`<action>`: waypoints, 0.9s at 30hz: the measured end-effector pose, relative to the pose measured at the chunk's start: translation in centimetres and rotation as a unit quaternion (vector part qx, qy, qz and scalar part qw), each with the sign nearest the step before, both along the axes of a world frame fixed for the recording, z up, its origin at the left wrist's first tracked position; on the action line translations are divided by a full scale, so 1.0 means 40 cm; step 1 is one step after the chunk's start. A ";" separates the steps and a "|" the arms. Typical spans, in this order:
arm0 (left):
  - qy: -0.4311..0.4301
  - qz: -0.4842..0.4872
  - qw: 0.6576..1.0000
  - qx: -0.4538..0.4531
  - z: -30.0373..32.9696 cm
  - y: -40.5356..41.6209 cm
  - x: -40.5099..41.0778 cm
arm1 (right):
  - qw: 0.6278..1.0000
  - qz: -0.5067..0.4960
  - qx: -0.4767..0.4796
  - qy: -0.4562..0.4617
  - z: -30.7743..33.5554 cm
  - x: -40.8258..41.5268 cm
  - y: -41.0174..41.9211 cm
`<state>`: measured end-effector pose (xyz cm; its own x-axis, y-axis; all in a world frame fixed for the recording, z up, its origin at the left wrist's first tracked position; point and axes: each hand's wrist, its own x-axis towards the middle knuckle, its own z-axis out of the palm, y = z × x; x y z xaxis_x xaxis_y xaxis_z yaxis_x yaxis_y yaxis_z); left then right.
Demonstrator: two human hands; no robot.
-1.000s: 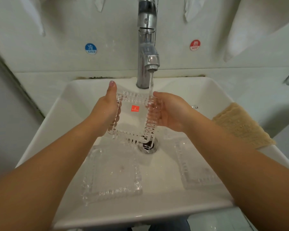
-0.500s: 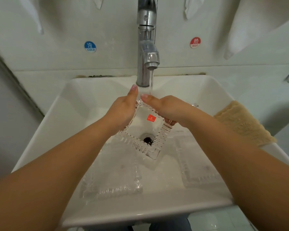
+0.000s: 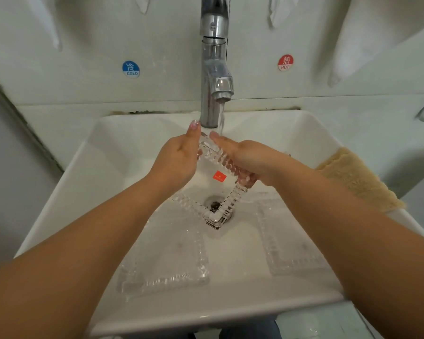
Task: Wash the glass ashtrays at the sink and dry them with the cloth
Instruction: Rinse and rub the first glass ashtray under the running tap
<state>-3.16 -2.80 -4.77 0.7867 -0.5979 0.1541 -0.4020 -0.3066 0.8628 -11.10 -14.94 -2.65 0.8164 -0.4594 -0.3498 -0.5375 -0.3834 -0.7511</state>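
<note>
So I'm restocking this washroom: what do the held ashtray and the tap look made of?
Ashtray: clear ribbed glass, since the drain shows through it. Tap: polished metal, likely chromed, judging by its mirror-like highlights.

A glass ashtray [image 3: 216, 182] is being held tilted under the running tap [image 3: 214, 69] by the left hand [image 3: 179, 160] and right hand [image 3: 247, 157].

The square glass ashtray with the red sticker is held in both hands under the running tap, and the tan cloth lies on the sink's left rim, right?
Not quite. The head view shows the tan cloth on the sink's right rim.
</note>
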 end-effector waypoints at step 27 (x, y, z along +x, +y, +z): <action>0.532 -0.032 0.846 0.016 0.020 0.009 0.022 | 0.924 -0.123 -0.133 -0.336 -0.002 -0.036 0.027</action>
